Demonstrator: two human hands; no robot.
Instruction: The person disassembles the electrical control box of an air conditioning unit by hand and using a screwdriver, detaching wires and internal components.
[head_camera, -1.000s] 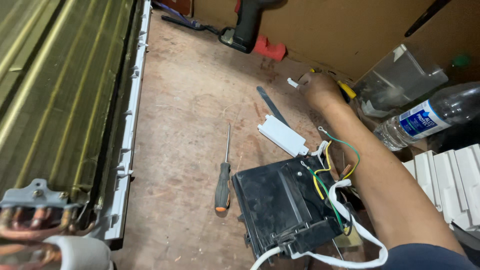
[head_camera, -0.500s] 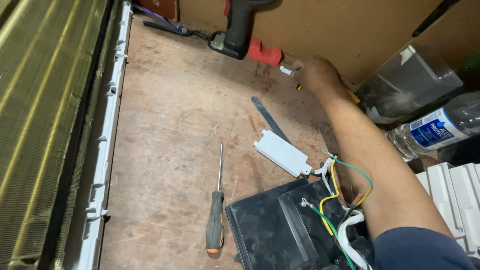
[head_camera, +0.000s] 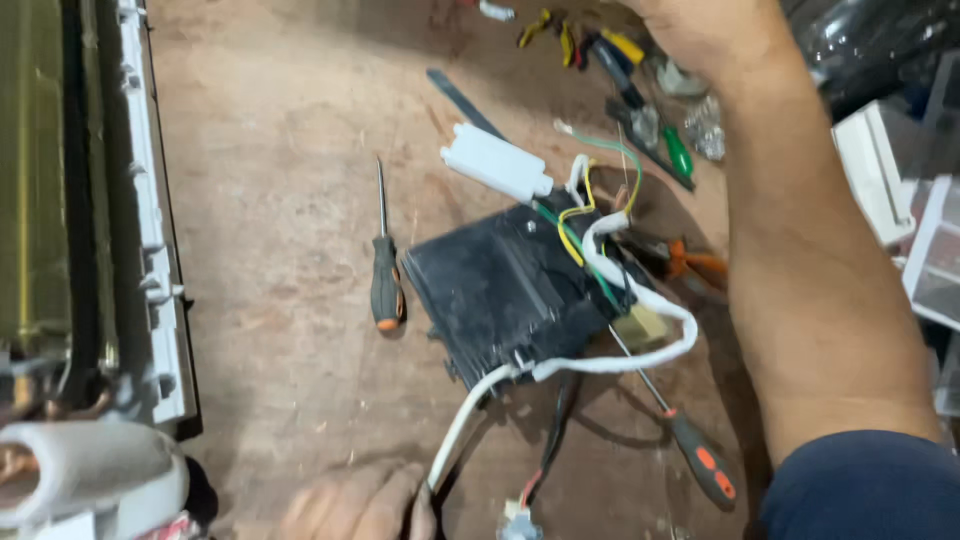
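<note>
Worn brown board (head_camera: 270, 300) serves as the bench, scuffed and dusty, with an air-conditioner unit (head_camera: 90, 220) lying along its left edge.

Nearest the camera, the left hand (head_camera: 355, 505) rests at the bottom of the view, its fingers touching the thick white cable (head_camera: 460, 425) where it leaves the black control box (head_camera: 500, 290); whether they pinch the cable or only lie against it cannot be told, since the frame cuts the hand off. That cable looks limp and light, so it would likely bend freely and drag the box if pulled. Just beside it, thinner black leads end in a small white connector (head_camera: 518, 520), which seems fragile.

At mid-bench the control box sits flat, a stiff, light plastic shell that is probably best taken by its long sides, away from the yellow and green wires (head_camera: 585, 215) bunched at its far corner. A white rectangular component (head_camera: 495, 162) hangs off those wires, touching the box's far edge. One screwdriver (head_camera: 385, 270) lies just left of the box; a second screwdriver (head_camera: 680, 440) lies to its right, the shaft passing under the cable.

Farther off, the right hand (head_camera: 700, 30) reaches over a scatter of small tools (head_camera: 640, 90), its fingers out of view, so the grip cannot be judged. Open board lies left of the box; the right side is crowded by the forearm and white plastic parts (head_camera: 880, 170).
</note>
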